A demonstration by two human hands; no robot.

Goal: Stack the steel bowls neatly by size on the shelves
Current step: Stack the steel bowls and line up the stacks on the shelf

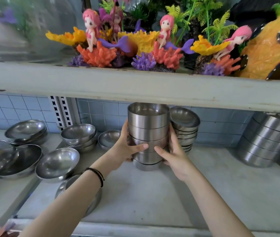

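A tall stack of straight-sided steel bowls (pixel 148 124) stands on the lower shelf (pixel 153 194), just under the upper shelf's edge. My left hand (pixel 127 149) grips its left side and my right hand (pixel 173 154) grips its right side, thumbs nearly meeting in front. Right behind it a leaning stack of shallower steel bowls (pixel 184 127) touches or nearly touches it. A third stack of straight-sided bowls (pixel 265 141) tilts at the far right.
Loose round steel bowls lie at the left: a single bowl (pixel 57 163), a small stack (pixel 79 135), another stack (pixel 26 131), wide dishes (pixel 19 161). One bowl (pixel 77 194) sits under my left forearm. The upper shelf board (pixel 135 84) holds mermaid aquarium ornaments (pixel 153 41).
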